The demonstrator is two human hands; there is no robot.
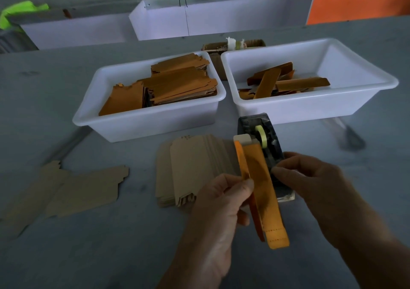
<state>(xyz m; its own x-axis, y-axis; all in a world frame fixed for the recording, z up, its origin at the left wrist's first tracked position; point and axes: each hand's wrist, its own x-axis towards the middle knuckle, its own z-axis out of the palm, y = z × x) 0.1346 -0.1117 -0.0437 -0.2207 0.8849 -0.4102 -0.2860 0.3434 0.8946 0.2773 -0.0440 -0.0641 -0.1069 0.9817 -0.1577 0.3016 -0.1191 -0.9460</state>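
Left hand: the left hand [221, 202] is clamped on the folded orange carton [259, 188]. The thumb lies across its front and the fingers curl behind, near the middle of its length.
Carton: a long, narrow piece, orange side out, held up off the table [111, 244] and tilted between the two hands. Its pale top end sits just beside the tape roll [260, 136], likely so that tape can go straight onto it.
Right hand: the right hand [310, 177] has its fingers curled at the near end of the tape dispenser [273, 155], just right of the carton. The fingertips are blurred, so I cannot tell whether they pinch tape or only touch the dispenser.
Dispenser: dark and heavy-looking, it stands just in front of the right tub, within reach of both hands.
Left tub: the left tub [124, 124] is white and holds flat orange blanks in stacks, probably the supply.
Right tub: the right tub [288, 108] is white and holds a few folded orange pieces lying crossed, probably finished work.
Stack of blanks: the stack of blanks [195, 166] lies brown side up, close to the left hand for easy picking.
Loose blank: the loose blank [66, 191] lies flat, well apart to the left.
Step in hand: probably fetching tape to close the carton.
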